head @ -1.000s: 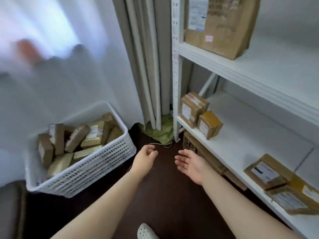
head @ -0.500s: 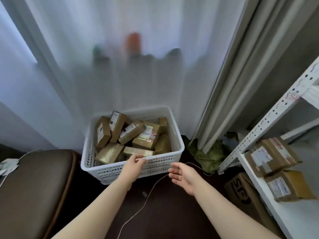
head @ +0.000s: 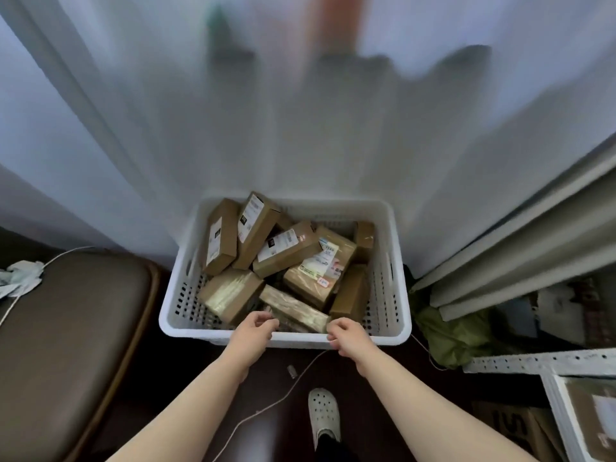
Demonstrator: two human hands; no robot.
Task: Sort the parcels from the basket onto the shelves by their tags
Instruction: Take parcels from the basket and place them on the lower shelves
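– Brown cardboard parcels [head: 283, 251], a whole heap. Where do they lie from the fingers?
– Just beyond them, in the white basket [head: 186, 330] on the floor. Both hands are at its near rim. A long taped parcel [head: 293, 310] lies slantwise between the two sets of fingers.
– Have they got hold of it?
– I cannot tell. The left hand [head: 255, 333] has its fingers [head: 265, 320] curled over the rim by the parcel's lower left side. The right hand [head: 348, 338] has its fingers [head: 333, 328] curled at the parcel's near right end. Whether either one grips or only touches does not show.
– And the rest of the heap?
– Further beyond the fingers, tilted and leaning on one another, several with white labels up.
– Behind the fingers?
– A thin white cable [head: 300, 375] runs across the dark floor under the right wrist, and a pale shoe [head: 323, 413] stands between the forearms.
– To the sides?
– Left of the left fingers, a brown padded seat [head: 73, 328]. Right of the right fingers, a green cloth [head: 446, 335], then the white shelf frame [head: 540, 361]. A sheer pale curtain [head: 300, 128] hangs beyond the basket.
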